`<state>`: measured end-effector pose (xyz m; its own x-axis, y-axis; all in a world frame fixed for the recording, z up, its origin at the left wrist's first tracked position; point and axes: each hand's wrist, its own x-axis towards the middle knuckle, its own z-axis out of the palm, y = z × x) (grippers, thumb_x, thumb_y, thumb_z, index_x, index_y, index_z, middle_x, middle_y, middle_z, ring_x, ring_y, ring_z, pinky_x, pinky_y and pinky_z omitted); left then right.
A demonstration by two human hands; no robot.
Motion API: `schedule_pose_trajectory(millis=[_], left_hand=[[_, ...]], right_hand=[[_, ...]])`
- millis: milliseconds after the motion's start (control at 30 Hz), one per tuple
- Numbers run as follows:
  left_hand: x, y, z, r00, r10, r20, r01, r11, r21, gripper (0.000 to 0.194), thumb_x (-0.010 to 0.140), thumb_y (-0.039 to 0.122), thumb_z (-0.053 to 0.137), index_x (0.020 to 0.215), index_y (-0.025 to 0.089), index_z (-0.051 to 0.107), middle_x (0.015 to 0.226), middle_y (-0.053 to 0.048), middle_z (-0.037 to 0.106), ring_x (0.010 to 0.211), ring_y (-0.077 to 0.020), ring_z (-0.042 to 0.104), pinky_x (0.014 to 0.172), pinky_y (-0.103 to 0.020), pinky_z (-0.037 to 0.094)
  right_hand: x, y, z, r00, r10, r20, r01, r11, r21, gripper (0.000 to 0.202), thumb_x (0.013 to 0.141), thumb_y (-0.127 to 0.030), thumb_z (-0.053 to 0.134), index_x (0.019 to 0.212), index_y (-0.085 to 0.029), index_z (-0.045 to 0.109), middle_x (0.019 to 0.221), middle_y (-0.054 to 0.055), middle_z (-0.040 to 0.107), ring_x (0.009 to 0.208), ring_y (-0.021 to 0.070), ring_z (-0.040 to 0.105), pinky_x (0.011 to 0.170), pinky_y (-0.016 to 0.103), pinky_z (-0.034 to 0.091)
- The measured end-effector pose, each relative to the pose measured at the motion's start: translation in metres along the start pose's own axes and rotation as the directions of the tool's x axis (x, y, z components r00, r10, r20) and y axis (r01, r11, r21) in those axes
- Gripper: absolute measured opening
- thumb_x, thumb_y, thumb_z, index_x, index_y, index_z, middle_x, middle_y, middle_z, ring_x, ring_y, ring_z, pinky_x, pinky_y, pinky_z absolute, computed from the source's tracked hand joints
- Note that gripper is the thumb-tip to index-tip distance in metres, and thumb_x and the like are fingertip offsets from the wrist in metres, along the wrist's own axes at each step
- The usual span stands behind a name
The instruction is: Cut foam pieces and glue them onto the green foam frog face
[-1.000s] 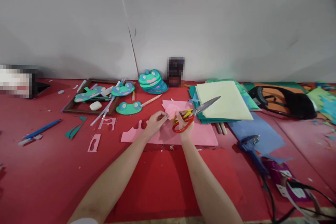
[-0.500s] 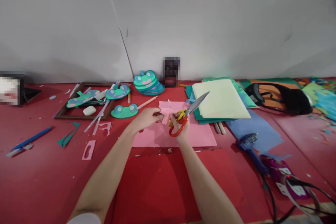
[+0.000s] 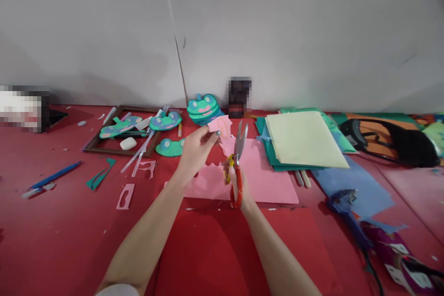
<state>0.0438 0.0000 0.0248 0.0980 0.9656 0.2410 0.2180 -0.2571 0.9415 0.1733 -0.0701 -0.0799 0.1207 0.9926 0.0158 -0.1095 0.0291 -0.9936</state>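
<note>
Between its thumb and fingers my left hand [image 3: 197,150] pinches a small pink piece [image 3: 222,126] bearing a faint drawn outline. My right hand [image 3: 240,184] grips scissors [image 3: 237,189] with red and yellow handles; their blades point up, slightly parted, just right of the pink piece. Beneath both hands lies a larger pink sheet [image 3: 274,178] with a ragged cut edge. Green frog-face shapes [image 3: 203,107] are stacked behind my left hand, and another frog shape [image 3: 169,147] lies partly hidden beside it.
Left are a brown frame [image 3: 90,144] with frog shapes and a white eraser [image 3: 128,143], a blue pen [image 3: 55,175] and paper scraps [image 3: 125,196]. Right are a cream sheet stack [image 3: 308,138], black headgear [image 3: 409,143], a blue glue gun [image 3: 350,217] and a purple packet [image 3: 391,249].
The small pink piece has been lifted higher in my left hand. The scissors have swung from pointing up-right to nearly upright, and their blades have opened. The whole view has shifted.
</note>
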Motion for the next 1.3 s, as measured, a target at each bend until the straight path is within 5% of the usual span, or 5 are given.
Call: schedule_pose_trajectory(millis=[267,367,500,733,1300], left_hand=[[0.000,0.002,-0.005,0.997,0.042,-0.071,-0.049,0.993,-0.106,0.028,0.084,0.042,0.060,0.095,0.018,0.067,0.089,-0.004,0.071,0.079,-0.0173,0.067,0.076,-0.028,0.052],[0.000,0.002,-0.005,0.997,0.029,-0.070,-0.034,0.998,-0.059,0.026,0.083,0.043,0.061,0.084,0.017,0.065,0.086,-0.004,0.070,0.077,-0.0173,0.066,0.076,-0.029,0.052],[-0.002,0.004,-0.004,0.999,0.018,-0.040,-0.019,1.000,-0.025,0.027,0.082,0.042,0.061,0.070,0.018,0.058,0.076,-0.002,0.069,0.075,-0.0176,0.067,0.072,-0.028,0.052],[-0.004,0.007,0.000,1.000,0.006,0.022,-0.007,0.998,0.061,0.023,0.084,0.038,0.058,0.075,0.017,0.060,0.078,-0.003,0.068,0.076,-0.0180,0.064,0.075,-0.030,0.051],[-0.006,0.010,0.004,0.999,-0.045,0.019,0.046,0.996,-0.081,0.020,0.084,0.035,0.057,0.076,0.016,0.059,0.083,-0.005,0.071,0.081,-0.0194,0.069,0.075,-0.030,0.054]], right_hand=[[-0.011,-0.006,0.005,0.990,-0.019,0.143,0.028,0.998,-0.064,0.032,0.086,-0.053,0.051,0.084,-0.021,0.048,0.074,-0.002,0.043,0.055,0.0094,0.035,0.050,0.023,0.033],[-0.011,-0.003,0.003,0.986,-0.004,0.168,0.013,0.998,-0.055,0.030,0.087,-0.052,0.051,0.085,-0.021,0.048,0.074,-0.003,0.043,0.056,0.0092,0.036,0.049,0.023,0.034],[-0.011,-0.002,0.003,0.986,-0.009,0.165,0.018,0.998,-0.055,0.032,0.086,-0.053,0.050,0.086,-0.021,0.048,0.076,-0.002,0.044,0.057,0.0096,0.037,0.049,0.023,0.034],[-0.011,-0.004,0.005,0.988,-0.008,0.157,0.012,1.000,-0.019,0.035,0.085,-0.057,0.050,0.085,-0.022,0.049,0.070,-0.003,0.041,0.054,0.0097,0.033,0.047,0.023,0.030],[-0.012,-0.021,0.009,0.987,0.083,0.138,-0.095,0.992,0.084,0.045,0.079,-0.066,0.052,0.077,-0.022,0.044,0.061,-0.005,0.035,0.046,0.0081,0.032,0.043,0.023,0.027]])
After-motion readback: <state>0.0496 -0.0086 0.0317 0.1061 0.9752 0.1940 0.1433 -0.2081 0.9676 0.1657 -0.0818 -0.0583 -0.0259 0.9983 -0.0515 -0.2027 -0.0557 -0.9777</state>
